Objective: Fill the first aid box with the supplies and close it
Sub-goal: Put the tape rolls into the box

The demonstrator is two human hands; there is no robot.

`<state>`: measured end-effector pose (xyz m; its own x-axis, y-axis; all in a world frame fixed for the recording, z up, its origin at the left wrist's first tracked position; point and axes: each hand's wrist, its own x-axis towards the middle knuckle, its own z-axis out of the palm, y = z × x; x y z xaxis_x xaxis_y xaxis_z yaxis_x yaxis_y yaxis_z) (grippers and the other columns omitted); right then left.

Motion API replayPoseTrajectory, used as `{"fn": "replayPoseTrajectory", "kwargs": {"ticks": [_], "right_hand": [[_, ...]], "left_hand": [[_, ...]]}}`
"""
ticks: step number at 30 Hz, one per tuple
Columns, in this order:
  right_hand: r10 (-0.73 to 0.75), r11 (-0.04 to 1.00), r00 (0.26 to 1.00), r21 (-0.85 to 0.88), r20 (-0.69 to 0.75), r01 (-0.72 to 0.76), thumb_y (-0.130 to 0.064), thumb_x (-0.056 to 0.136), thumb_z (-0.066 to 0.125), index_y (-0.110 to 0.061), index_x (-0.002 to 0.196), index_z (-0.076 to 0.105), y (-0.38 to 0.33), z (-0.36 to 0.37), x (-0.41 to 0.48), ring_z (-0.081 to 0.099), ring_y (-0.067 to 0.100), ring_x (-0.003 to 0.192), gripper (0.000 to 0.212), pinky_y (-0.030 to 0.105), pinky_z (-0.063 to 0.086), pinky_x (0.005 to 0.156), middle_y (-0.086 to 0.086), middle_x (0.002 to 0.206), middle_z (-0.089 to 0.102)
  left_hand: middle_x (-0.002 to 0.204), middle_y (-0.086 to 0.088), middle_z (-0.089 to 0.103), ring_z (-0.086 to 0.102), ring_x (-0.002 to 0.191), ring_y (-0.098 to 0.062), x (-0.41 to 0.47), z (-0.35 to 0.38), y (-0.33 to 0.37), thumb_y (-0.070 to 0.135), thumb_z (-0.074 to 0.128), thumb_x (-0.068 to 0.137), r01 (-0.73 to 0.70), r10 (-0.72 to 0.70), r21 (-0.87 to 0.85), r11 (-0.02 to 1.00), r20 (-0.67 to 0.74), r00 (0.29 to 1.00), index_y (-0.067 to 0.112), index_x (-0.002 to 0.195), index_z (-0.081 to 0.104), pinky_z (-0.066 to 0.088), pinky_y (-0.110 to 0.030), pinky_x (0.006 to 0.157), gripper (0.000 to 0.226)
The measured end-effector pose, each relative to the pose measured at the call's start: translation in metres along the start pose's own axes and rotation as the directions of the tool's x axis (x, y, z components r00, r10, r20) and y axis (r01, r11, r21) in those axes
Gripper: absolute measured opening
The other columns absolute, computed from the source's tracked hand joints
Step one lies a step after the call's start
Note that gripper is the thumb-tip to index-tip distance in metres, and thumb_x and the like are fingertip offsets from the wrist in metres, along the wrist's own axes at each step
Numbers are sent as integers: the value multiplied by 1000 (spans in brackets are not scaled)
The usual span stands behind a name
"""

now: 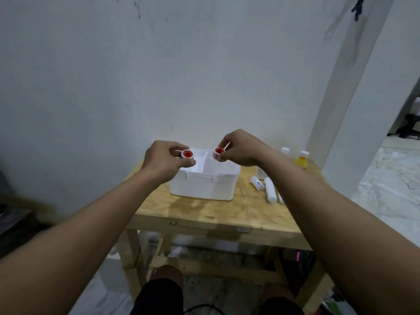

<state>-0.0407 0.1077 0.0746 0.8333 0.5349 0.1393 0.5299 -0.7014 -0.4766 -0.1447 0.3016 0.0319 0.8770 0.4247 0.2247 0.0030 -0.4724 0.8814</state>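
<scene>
Red-cored left roll (187, 153) pinched by left hand (167, 163), right roll (218, 153) by right hand (241, 148), over the box (204, 185): lower both inside before releasing.

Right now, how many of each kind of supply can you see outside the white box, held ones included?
Red-centred tape rolls: 2, left tape roll and right tape roll, both held.
Bottles: 2, white-capped bottle and yellow bottle.
White rolls lying on the table: 2, short roll and long roll.
Total: 6 plainly seen; the right arm may hide more.
</scene>
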Motion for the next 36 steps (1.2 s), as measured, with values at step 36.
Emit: {"fn": "replayPoseTrajectory", "kwargs": {"ticks": [36], "right_hand": [[-91, 994, 991, 67, 103, 84, -39, 82, 80, -18, 107, 74, -26, 65, 61, 67, 20, 94, 34, 34, 53, 79, 1, 99, 75]], "left_hand": [[106, 4, 69, 57, 117, -25, 53, -19, -28, 30, 91, 66, 195, -226, 318, 928, 66, 972, 30, 79, 77, 49, -40, 102, 19]]}}
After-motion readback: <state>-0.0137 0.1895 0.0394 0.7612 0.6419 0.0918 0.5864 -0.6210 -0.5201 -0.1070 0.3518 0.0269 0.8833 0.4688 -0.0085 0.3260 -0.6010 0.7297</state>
